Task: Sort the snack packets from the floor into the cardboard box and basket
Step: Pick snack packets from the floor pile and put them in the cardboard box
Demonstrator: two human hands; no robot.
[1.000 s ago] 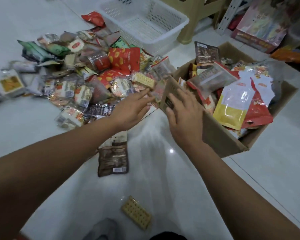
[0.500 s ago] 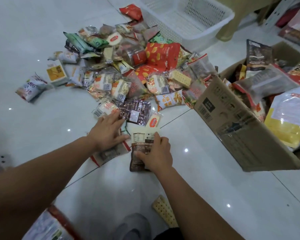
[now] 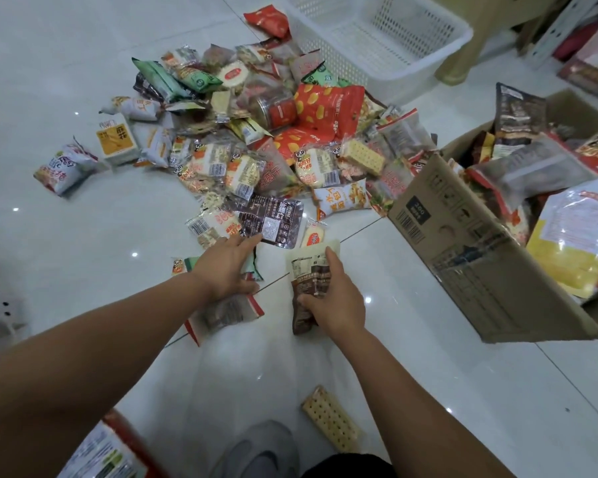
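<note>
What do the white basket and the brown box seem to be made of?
The white basket looks like smooth moulded plastic: its walls have slot rows. The cardboard box looks like matte brown board, with printed barcode and folded flap.

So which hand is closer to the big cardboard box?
Right. The right hand, gripping a brown packet, is a short stretch of floor from the cardboard box; the left hand rests on a clear packet beyond it, farther off.

I see a white basket (image 3: 404, 69) with a grid of holes, a brown cardboard box (image 3: 463, 250) with black print, a red packet (image 3: 328, 105) with yellow ovals, a brown-and-cream packet (image 3: 308, 270), and a white floor (image 3: 66, 46).
</note>
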